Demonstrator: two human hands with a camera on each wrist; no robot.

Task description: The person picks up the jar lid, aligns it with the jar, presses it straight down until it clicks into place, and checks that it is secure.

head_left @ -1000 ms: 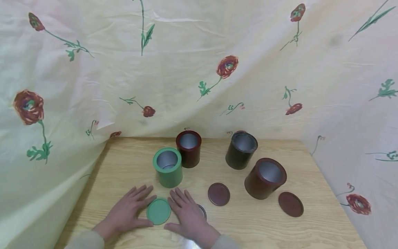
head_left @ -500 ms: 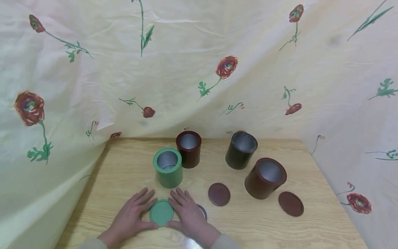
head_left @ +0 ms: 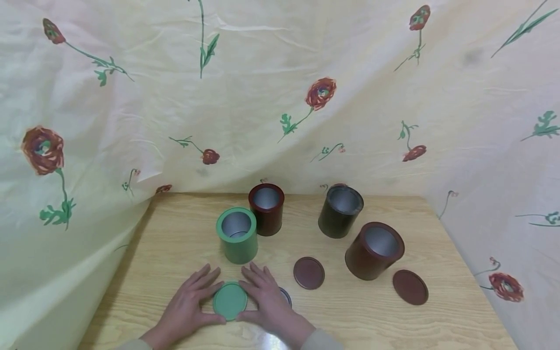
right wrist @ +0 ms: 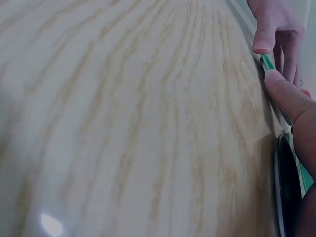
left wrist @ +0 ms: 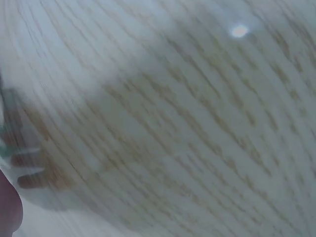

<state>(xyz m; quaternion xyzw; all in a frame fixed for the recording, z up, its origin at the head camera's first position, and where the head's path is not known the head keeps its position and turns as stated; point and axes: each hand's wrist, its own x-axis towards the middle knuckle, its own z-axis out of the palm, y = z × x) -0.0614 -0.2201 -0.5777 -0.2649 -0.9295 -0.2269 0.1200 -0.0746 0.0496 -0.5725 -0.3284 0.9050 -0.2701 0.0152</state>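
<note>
A round green lid (head_left: 230, 301) lies between both hands near the table's front. My left hand (head_left: 188, 301) holds its left side, thumb and index finger at the rim. My right hand (head_left: 271, 304) holds the opposite side the same way. In the right wrist view both thumbs meet the green lid's edge (right wrist: 267, 62); whether it is raised off the table I cannot tell. A dark-rimmed lid (head_left: 286, 297) is partly hidden under my right hand. Behind the hands stands an uncovered green canister (head_left: 239, 250).
A dark red canister (head_left: 269, 221), a black canister (head_left: 336, 221) and a brown canister (head_left: 365, 257) stand uncovered farther back and right. Two brown lids (head_left: 308, 273) (head_left: 410, 287) lie flat on the wooden table (head_left: 350, 316). A flowered cloth (head_left: 262, 97) hangs behind.
The green lid has shifted slightly right and toward me, along with my left hand. My right hand has barely moved, and the lid now sits between both hands' thumbs and index fingers.
</note>
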